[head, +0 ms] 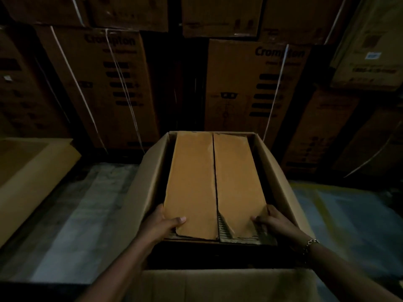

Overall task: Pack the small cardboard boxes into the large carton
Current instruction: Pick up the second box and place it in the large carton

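Note:
A small cardboard box (pixel 214 184) with two closed top flaps and torn paper at its near end lies lengthwise inside the large open carton (pixel 281 171). My left hand (pixel 162 221) grips the box's near left corner, thumb on top. My right hand (pixel 271 221) grips the near right corner, thumb on top too; a bracelet shows on that wrist. The carton's flaps stand open on the left, the right and the near side. Dark gaps run beside the box and in front of it. What lies under the box is hidden.
Stacked printed cartons with white straps (pixel 113 83) form a wall right behind the large carton. Another open carton (pixel 32 171) sits at the left. Grey floor (pixel 82 214) shows on the left, and more floor with yellow marking on the right.

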